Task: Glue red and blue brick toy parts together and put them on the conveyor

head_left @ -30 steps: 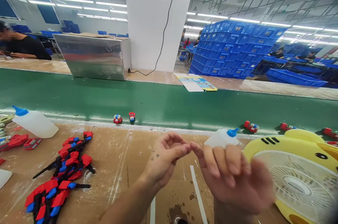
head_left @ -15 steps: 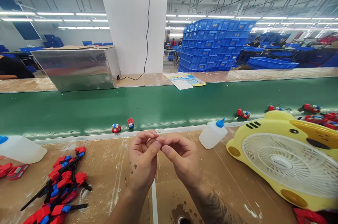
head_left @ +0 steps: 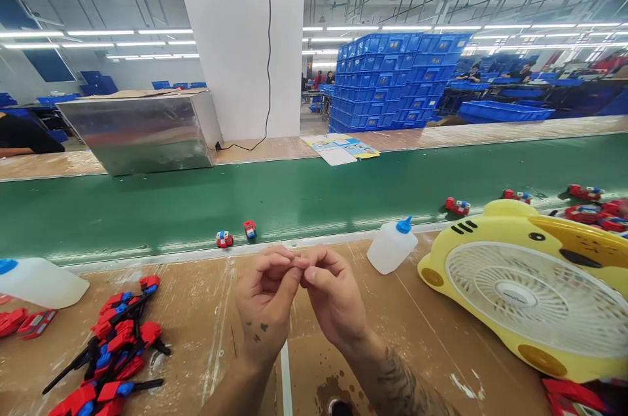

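Note:
My left hand (head_left: 267, 301) and my right hand (head_left: 336, 295) meet over the brown cardboard-covered table (head_left: 196, 331), fingertips pinched together. Whatever lies between the fingertips, if anything, is too small or hidden to make out. To the left of my hands lies a pile of red, blue and black plastic parts (head_left: 120, 334). Beyond my fingers, two small red, white and blue toy pieces (head_left: 224, 239) (head_left: 250, 229) sit near the close edge of the green belt (head_left: 161, 213).
A white bottle with a blue tip (head_left: 392, 247) stands tilted right of my hands, beside a yellow fan (head_left: 520, 292). Another white bottle (head_left: 46, 282) lies at left. More red toys (head_left: 457, 207) are on the belt. Blue crates (head_left: 392, 82) and a metal box (head_left: 142, 135) stand behind.
The camera view has shifted slightly. The two toy pieces near my hands appear a little further right. My hands remain together with fingertips pinched.

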A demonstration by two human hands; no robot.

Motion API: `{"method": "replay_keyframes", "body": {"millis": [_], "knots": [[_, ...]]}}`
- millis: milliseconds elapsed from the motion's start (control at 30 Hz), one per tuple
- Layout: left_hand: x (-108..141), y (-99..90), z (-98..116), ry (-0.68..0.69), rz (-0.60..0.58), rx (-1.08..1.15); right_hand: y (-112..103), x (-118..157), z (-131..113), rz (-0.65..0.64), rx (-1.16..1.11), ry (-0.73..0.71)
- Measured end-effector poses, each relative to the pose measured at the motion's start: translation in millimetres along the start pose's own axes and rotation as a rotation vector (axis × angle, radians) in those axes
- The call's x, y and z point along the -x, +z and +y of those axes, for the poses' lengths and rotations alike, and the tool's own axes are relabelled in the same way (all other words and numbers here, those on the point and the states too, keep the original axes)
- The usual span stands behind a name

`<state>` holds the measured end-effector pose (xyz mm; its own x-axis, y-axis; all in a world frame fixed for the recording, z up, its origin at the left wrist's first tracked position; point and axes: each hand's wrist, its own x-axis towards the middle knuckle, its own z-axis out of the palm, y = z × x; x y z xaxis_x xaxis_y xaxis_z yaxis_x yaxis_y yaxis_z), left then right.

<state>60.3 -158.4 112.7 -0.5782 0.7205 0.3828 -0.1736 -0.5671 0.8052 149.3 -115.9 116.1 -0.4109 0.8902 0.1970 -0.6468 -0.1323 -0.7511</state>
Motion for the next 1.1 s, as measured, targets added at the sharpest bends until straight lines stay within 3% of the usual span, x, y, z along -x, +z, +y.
{"method": "replay_keyframes", "body": {"millis": [333, 400, 533, 700, 900, 1000, 1100], "knots": [[10.1, 2.0, -2.9, 0.235, -0.056, -0.197, 3.0, 1.2, -9.7, -0.038, -0.187, 0.052], [7.8, 0.9, -4.7, 0.215, -0.046, -0.197, 1.9, 1.0, -14.2, -0.064, -0.226, 0.022], [-1.7, 0.1, -8.7, 0.031, -0.002, -0.099, -2.7, -5.7, -21.1, -0.094, -0.234, -0.046], [-11.5, 0.2, -9.4, -0.154, 0.006, 0.133, -12.5, -13.5, -13.0, -0.108, 0.062, -0.145], [-14.5, -4.4, -6.9, -0.205, -0.030, 0.207, -15.0, -1.7, -1.7, -0.115, 0.544, -0.321], [-19.4, -14.1, -8.8, -0.161, -0.063, 0.108, -20.6, -6.0, -0.1, -0.113, 0.632, -0.371], [-26.6, -40.7, -11.6, -0.040, -0.061, -0.163, -42.6, -31.7, 10.5, -0.043, 0.791, -0.388]]}}
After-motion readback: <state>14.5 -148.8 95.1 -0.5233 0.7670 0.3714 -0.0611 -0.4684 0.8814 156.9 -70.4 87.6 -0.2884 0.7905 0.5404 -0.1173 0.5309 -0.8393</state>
